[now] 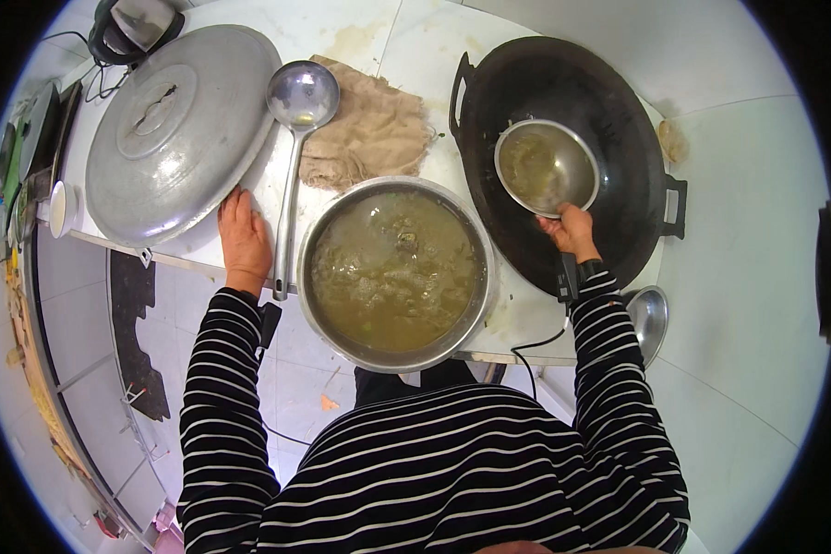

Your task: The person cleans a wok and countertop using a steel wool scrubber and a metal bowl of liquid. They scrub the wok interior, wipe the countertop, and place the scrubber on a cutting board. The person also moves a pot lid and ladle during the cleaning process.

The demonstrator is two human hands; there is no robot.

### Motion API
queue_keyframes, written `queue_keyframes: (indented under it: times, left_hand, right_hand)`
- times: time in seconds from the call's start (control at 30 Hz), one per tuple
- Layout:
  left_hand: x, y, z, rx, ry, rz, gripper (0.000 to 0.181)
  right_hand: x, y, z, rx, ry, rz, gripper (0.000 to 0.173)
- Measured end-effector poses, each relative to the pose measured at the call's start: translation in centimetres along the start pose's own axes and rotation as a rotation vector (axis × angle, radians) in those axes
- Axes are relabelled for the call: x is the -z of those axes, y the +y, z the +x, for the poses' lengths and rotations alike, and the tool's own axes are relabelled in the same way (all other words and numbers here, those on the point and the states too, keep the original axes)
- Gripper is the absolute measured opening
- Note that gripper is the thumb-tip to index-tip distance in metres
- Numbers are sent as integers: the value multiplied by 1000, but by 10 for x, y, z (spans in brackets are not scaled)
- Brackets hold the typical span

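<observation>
My right hand (573, 230) grips the near rim of a small stainless steel bowl (582, 170) inside a large dark wok (616, 104). Cloudy yellowish liquid (526, 163) with bits in it fills part of this bowl. On the counter's edge, my left hand (244, 235) lies with outstretched fingers against the rim of a big aluminium wok lid (201, 159); its fingertips are partly hidden there. Between my hands stands a wide steel basin (481, 277) of cloudy greenish-brown soup (395, 277) with soft pieces in it. A long-handled metal ladle (293, 180) lies between my left hand and the basin.
A brown cloth (367, 124) lies behind the basin on the white counter (426, 28). At the back left are an electric kettle (138, 24) and its cord. A white cup (63, 208) stands left of the lid. Another metal bowl (651, 322) sits partly behind my right forearm.
</observation>
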State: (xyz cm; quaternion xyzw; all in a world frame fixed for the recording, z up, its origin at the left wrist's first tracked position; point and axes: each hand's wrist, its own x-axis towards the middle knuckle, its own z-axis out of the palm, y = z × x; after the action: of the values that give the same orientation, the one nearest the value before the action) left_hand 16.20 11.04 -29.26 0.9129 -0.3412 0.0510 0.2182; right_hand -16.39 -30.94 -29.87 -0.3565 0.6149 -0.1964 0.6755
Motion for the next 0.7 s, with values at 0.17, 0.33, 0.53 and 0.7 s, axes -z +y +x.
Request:
queue_keyframes:
  times: [0.17, 0.33, 0.53, 0.7]
  left_hand:
    - [-1, -1, 0, -1, 17, 1, 37]
    - [-2, -3, -1, -6, 19, -8, 37]
    - [-3, -4, -2, -11, 19, 7, 37]
    - [-4, -5, -2, -24, 33, 6, 37]
  right_hand:
    - [-20, -8, -62, 12, -90, 88, 28]
    - [-21, -47, -154, 305, -330, -80, 26]
    - [-21, -52, -219, 367, -307, -228, 31]
    - [-32, -21, -247, 537, -343, -320, 43]
